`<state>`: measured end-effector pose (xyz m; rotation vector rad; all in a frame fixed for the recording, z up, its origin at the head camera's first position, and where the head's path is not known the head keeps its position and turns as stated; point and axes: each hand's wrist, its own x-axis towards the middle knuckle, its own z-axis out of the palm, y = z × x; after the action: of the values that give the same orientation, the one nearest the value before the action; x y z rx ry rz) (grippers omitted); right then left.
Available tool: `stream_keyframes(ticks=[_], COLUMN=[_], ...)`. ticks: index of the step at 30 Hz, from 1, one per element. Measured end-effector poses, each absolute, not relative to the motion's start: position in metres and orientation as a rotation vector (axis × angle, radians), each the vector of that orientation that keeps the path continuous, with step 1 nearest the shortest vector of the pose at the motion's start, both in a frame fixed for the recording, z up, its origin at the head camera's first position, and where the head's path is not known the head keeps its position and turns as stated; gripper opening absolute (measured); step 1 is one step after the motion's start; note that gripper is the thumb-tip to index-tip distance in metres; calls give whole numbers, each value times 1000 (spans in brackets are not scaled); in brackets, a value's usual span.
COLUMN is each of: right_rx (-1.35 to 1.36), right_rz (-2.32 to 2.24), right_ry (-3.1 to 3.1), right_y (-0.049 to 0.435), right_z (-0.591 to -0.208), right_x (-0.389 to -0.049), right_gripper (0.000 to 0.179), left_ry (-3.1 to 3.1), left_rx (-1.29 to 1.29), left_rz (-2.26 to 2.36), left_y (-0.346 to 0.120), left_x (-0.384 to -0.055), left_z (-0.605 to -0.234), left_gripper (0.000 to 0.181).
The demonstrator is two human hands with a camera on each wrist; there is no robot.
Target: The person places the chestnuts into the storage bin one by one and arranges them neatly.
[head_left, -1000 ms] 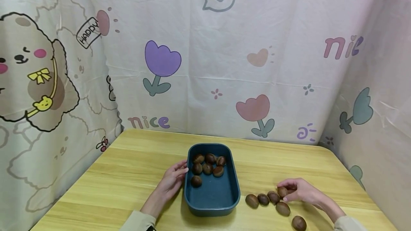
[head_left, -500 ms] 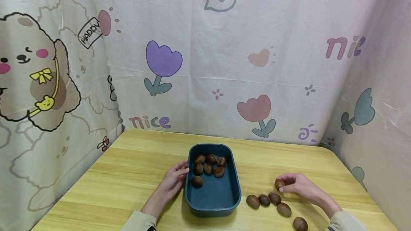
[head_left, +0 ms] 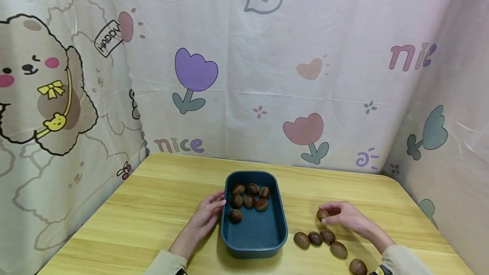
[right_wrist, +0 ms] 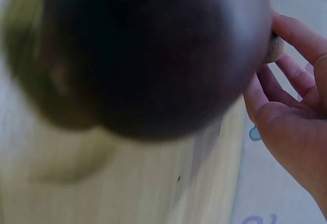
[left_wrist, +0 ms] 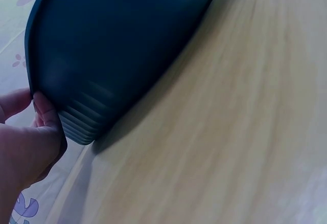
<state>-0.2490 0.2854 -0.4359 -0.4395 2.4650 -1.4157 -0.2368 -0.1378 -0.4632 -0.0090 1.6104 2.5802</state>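
Observation:
Thumb and fingers of my right hand [head_left: 345, 216] pinch a brown chestnut [head_left: 322, 214] above the table, right of the dark blue bin [head_left: 255, 253]. The right wrist view shows only part of this chestnut [right_wrist: 275, 48] between the fingertips. My left hand [head_left: 206, 214] rests against the bin's left outer wall, fingers fairly straight and thumb at the wall near the rim. In the left wrist view that hand [left_wrist: 30, 142] touches the bin's outer side [left_wrist: 117, 45]. Several chestnuts [head_left: 248, 201] lie grouped at the far end inside the bin.
Several loose chestnuts [head_left: 327, 237] lie on the wooden table [head_left: 183, 173] right of the bin, one farther forward near the right sleeve [head_left: 403, 260]. A large blurred dark round shape [right_wrist: 158, 60] covers much of the right wrist view. Printed curtains [head_left: 244, 75] stand behind and beside the table.
My right hand has lifted one chestnut from the row and carried it left and slightly away, toward the bin. The left hand and the bin stay in place.

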Motion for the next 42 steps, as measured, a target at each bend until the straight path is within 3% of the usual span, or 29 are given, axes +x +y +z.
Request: stream_keyframes(ticks=[24, 42], right_rx=[-518, -656], right_rz=[-1339, -1204], right_ry=[2543, 2564], right_y=[238, 211], right_z=[-411, -387], right_x=[-253, -261], right_gripper=[53, 42], left_ry=[1600, 1587], left_rx=[-22, -20], left_rz=[2588, 2594], left_y=[-137, -137], left_x=[-236, -236], left_z=[-462, -461], left_gripper=[44, 44])
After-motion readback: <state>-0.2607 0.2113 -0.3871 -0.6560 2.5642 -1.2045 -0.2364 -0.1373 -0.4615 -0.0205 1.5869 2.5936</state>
